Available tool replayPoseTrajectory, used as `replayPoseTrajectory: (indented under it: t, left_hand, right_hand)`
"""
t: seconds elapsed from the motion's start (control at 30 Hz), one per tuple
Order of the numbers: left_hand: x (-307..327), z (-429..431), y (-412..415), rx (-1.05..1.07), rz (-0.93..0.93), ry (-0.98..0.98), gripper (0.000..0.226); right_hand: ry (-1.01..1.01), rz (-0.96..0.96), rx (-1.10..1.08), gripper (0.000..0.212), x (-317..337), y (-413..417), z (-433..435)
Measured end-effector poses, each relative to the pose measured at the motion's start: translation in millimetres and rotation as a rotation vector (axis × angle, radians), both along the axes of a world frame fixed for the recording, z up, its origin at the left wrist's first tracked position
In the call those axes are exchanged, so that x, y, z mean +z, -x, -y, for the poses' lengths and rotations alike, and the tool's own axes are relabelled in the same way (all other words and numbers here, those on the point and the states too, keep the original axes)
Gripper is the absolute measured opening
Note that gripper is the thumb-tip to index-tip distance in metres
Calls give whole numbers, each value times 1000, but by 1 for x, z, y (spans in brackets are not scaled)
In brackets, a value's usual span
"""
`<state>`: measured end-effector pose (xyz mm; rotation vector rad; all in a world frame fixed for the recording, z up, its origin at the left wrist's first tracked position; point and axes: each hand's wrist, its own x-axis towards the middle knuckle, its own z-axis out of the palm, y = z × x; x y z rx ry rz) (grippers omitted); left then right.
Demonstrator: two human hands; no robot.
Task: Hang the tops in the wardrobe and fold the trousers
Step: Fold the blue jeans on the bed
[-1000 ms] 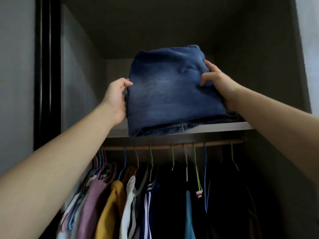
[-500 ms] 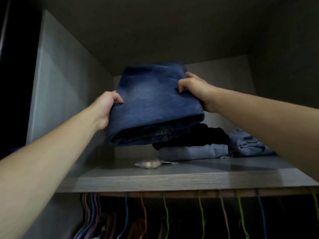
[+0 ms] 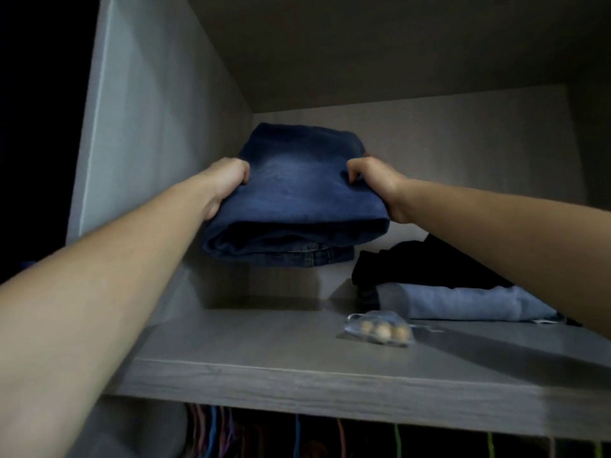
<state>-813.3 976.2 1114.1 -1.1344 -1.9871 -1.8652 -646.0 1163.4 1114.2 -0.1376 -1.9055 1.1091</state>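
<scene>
Grey wardrobe shelf (image 3: 264,365); folded jeans (image 3: 297,193) above, gripped by left hand (image 3: 224,183), right hand (image 3: 380,190)

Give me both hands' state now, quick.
Left hand: grips the folded jeans.
Right hand: grips the folded jeans too.

Both arms bare, stretched up and forward. Left arm enters from 8 o'clock and runs toward 1. Right arm enters from 3 o'clock and runs toward 10. Left hand (image 3: 228,185) grips the jeans (image 3: 297,196) at their 9 o'clock edge, right hand (image 3: 378,188) at their 3 o'clock edge. Hands about level, digits curled over the top face and pinching in. Undersides of both grips hidden. Wrists roughly straight.
</scene>
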Motion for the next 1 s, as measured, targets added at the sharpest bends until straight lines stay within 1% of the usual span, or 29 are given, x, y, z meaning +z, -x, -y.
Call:
replayPoseTrajectory:
  t: [0.03,0.07,0.1,0.13,0.17,0.2,0.23,0.27,0.3,0.37,0.43,0.47,0.5,0.53,0.57,0.6,0.63,0.67,0.73,0.83,0.9,0.97,1.0]
  left_hand:
    - [-3,-5,8,9,-14,31,9]
    - [-7,-11,18,25,-65,106,13]
    - [-12,-17,28,60,-154,248,22]
    - [-18,-21,35,114,-233,410,35]
    - [-24,-24,39,184,-297,558,48]
    - [-29,-26,41,216,-332,670,56]
    - [-31,-27,41,199,-327,738,56]
    - [-30,-28,41,164,-296,771,52]
    - [-31,-27,40,128,-265,791,48]
    - [-36,-26,37,93,-250,828,44]
    - [-43,-26,38,52,-234,918,44]
    - [-49,-25,39,-14,-173,980,47]
    - [-55,-24,41,-98,-72,1039,53]
    - [-60,-24,43,-165,-1,1085,65]
    - [-62,-22,43,-206,20,1129,82]
    - [-64,-22,43,-210,-12,1175,96]
    - [-64,-23,43,-182,-74,1215,104]
    - [-64,-24,41,-134,-142,1251,105]
    - [-63,-25,35,-39,-233,1270,93]
    - [-61,-24,33,-41,-223,1273,74]
    - [-60,-23,33,-50,-227,1275,68]
    - [-60,-27,32,-13,-287,1305,66]
    - [-63,-28,30,18,-334,1337,68]
  right_hand:
    - [10,38,-3,17,-3,9,-5]
    - [36,113,4,12,-7,17,-9]
    - [49,236,-12,11,-14,23,-13]
    - [16,396,-72,15,-21,27,-18]
    - [-84,583,-172,20,-26,30,-23]
    - [-207,746,-260,29,-29,32,-26]
    - [-312,851,-313,45,-31,33,-27]
    - [-371,891,-324,58,-31,34,-26]
    - [-392,885,-307,63,-30,33,-23]
    - [-441,818,-266,61,-27,31,-13]
    - [-542,799,-222,65,-26,29,-6]
    - [-589,813,-171,69,-29,29,-4]
    - [-619,853,-109,74,-33,28,-3]
    - [-649,918,-69,80,-40,30,-4]
    - [-703,992,-75,86,-49,33,-6]
    - [-777,1054,-120,92,-58,36,-9]
    - [-859,1085,-184,95,-66,39,-11]
    - [-925,1093,-232,95,-70,41,-11]
    - [-975,1086,-237,88,-73,41,-9]
    - [-903,1058,-187,75,-70,40,-11]
    - [-873,1034,-190,71,-71,40,-13]
    - [-864,1025,-167,65,-73,42,-14]
    - [-864,1038,-159,65,-76,40,-12]
